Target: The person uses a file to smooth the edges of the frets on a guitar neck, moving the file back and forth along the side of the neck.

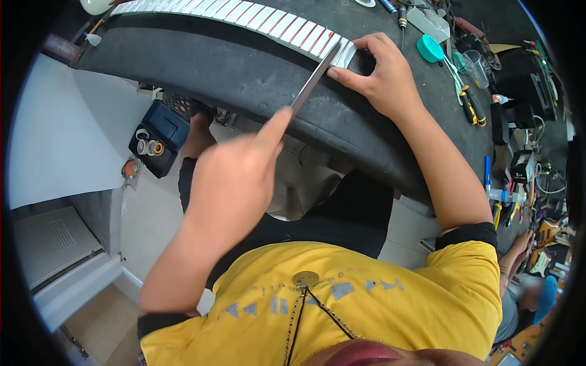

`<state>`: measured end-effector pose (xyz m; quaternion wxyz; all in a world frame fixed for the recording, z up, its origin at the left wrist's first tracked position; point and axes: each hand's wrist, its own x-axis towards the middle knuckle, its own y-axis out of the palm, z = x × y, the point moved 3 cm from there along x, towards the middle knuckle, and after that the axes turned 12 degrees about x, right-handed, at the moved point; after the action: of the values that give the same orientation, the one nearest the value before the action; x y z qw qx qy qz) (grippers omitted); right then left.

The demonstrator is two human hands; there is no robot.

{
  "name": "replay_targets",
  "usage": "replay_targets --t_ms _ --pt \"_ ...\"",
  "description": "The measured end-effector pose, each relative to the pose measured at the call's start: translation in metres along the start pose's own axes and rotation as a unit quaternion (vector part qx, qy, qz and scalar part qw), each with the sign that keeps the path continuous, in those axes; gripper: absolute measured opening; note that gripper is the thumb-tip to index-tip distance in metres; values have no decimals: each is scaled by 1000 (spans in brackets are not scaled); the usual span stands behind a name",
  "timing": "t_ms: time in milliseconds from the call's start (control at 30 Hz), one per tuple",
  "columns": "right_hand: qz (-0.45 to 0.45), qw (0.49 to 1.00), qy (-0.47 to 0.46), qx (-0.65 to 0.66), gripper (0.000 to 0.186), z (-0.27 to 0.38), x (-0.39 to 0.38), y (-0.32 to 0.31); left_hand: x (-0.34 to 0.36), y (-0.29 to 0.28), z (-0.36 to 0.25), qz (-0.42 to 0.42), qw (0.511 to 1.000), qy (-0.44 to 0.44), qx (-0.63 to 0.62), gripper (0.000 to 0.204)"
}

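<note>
My left hand (235, 177), slightly blurred by motion, is closed on a long metal file (311, 85), index finger stretched along it. The file lies diagonally across the right end of a long, slightly curved strip (256, 18), faced with white segments and red crosswise lines, on the black padded bench edge (213, 67). My right hand (387, 82) grips that end of the strip, thumb on the near side and fingers on the far side, close beside the file's tip.
A teal container (430, 49), yellow-handled pliers (473, 107), screwdrivers and other tools crowd the bench's right. A black case (159, 140) with rolls is on the floor, near a white cabinet (67, 134). A co-worker (525, 299) in a blue cap is at lower right.
</note>
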<state>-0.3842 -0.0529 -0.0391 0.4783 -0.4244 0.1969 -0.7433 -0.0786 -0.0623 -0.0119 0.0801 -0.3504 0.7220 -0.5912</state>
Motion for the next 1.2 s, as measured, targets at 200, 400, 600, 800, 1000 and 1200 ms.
replay_targets --t_ms 200,400,600,800,1000,1200 --pt "4 1000 -23 -3 76 -2 8 7 127 38 -7 -13 997 41 58 37" --pt "2 1000 3 -4 74 -2 -1 -1 -4 1 -3 13 1000 5 11 51" --pt "-7 1000 -10 4 75 -2 1 2 32 -2 -11 50 998 -19 41 44" --pt "-7 1000 -24 -3 75 -2 5 5 126 35 -7 -11 999 17 46 37" --pt "-13 1000 -3 -2 75 -4 2 2 -25 -1 -2 4 1000 -2 19 47" --pt "-10 1000 -9 1 74 -4 3 4 78 19 -7 29 999 -9 32 38"
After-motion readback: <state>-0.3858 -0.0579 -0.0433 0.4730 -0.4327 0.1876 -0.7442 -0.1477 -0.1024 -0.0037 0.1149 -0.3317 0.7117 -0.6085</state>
